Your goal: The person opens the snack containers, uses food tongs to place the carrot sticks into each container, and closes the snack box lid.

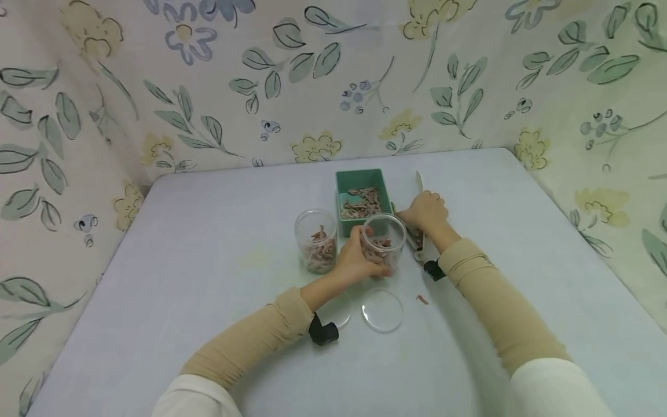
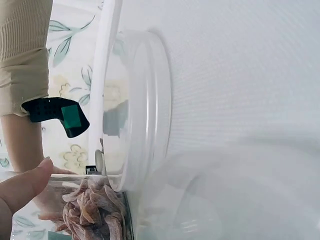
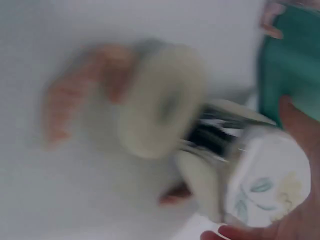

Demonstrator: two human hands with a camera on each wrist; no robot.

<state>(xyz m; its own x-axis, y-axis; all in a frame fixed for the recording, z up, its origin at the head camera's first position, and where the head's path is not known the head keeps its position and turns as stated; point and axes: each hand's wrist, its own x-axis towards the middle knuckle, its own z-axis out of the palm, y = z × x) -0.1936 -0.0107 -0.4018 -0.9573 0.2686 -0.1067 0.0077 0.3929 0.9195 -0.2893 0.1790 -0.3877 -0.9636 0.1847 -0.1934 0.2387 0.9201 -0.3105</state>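
My left hand (image 1: 355, 258) grips a clear plastic jar (image 1: 394, 255) partly filled with brown dried strips (image 2: 95, 210). Its mouth is uncovered. The right hand (image 1: 428, 211) holds what looks like metal tongs with cream tips (image 3: 165, 100), just right of a green tray (image 1: 346, 176). Blur in the right wrist view hides whether the tips hold anything; brownish strips (image 3: 75, 97) show beside them. The tray contains more brown strips (image 1: 359, 205). Left of the gripped jar stands a second open jar (image 1: 307, 231), also with strips inside.
Two clear round lids lie on the white table (image 1: 198, 278) in front of the jars: one lid (image 1: 383, 329) in full view, the other lid (image 1: 348, 315) partly behind the left wrist. A loose strip (image 1: 422, 299) lies right of them. A floral curtain (image 1: 292, 75) hangs behind.
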